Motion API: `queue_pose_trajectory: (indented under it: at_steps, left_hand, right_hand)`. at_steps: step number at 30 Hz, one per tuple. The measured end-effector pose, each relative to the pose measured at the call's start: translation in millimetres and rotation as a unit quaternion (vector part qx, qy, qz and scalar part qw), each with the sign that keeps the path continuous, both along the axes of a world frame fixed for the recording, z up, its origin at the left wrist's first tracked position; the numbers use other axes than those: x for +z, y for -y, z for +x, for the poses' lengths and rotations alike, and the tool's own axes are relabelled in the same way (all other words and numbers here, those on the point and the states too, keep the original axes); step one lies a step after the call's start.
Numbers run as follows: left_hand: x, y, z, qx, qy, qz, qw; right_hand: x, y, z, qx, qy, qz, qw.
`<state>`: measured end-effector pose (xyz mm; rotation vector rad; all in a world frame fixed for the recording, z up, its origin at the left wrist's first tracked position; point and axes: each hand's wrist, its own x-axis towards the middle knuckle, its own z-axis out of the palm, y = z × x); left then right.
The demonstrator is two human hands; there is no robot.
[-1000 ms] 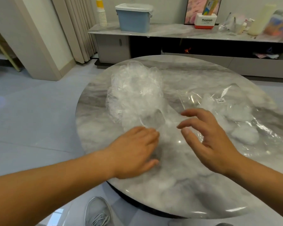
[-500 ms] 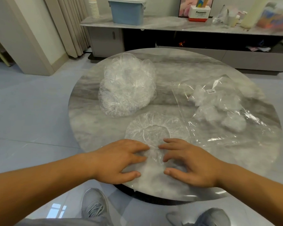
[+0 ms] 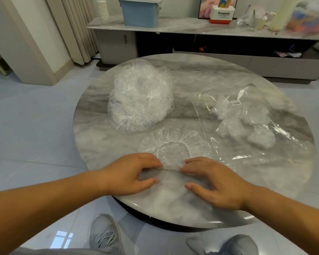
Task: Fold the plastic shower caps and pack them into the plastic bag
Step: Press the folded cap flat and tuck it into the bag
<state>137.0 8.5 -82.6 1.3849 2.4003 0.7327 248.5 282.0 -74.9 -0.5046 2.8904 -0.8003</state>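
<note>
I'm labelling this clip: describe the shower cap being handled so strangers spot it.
Start at the round grey marble table, near edge. A clear crinkled plastic shower cap lies flat, touched by the left hand and right hand, unlike the heaped cap pile behind.

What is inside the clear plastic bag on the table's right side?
Through the plastic bag show several white bundled shower caps, below a barcode label. They overlap and the bag glares, so their exact number, and anything beneath them, cannot be seen.
</note>
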Motion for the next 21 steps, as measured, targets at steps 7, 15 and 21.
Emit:
queue_pose_trajectory:
  at_steps: [7,15,21]
  left_hand:
    - [0.2,-26.0,-2.6,0.186,0.129,0.063,0.972]
    - [0.6,-36.1,-11.2,0.248,0.188,0.056,0.948]
    - [3.2,-41.5,-16.4,0.267,0.109,-0.023,0.957]
  right_hand:
    - [-2.6,19.0,-13.7,-0.176,0.018,-0.118,0.977]
    - [-6.2,20.6,-29.4,-0.241,0.027,-0.12,0.963]
    - [-5.0,16.4,-32.6,-0.22,0.023,-0.005,0.975]
